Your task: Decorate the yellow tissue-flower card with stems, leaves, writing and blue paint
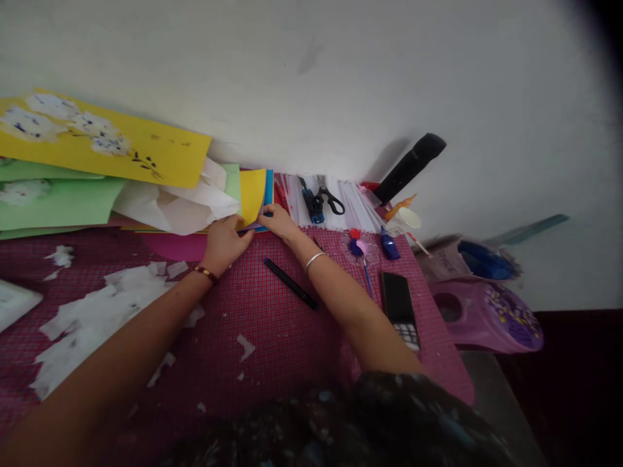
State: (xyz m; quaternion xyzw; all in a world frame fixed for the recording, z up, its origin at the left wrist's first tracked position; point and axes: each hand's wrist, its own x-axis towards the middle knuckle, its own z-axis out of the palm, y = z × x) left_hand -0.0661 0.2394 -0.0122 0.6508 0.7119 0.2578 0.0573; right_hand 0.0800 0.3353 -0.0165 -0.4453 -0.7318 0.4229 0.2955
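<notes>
My left hand (226,244) is at the front edge of a stack of coloured sheets, its fingers by the corner of a yellow sheet (252,194). My right hand (278,220) pinches the stack's right corner, where yellow, purple and blue sheets (269,189) show their edges. Crumpled white paper (182,206) lies on the stack, left of my hands. Further left, a yellow sheet with white puffy flowers (160,154) rests over green sheets (78,202). A black pen (291,283) lies on the checked cloth below my hands.
Torn white paper (102,311) covers the left of the table (272,350). Scissors (331,199), a blue cutter (311,202), a paint palette (357,246), a blue bottle (389,244) and a phone (398,301) are at the right. A purple stool (467,311) stands beyond the right edge.
</notes>
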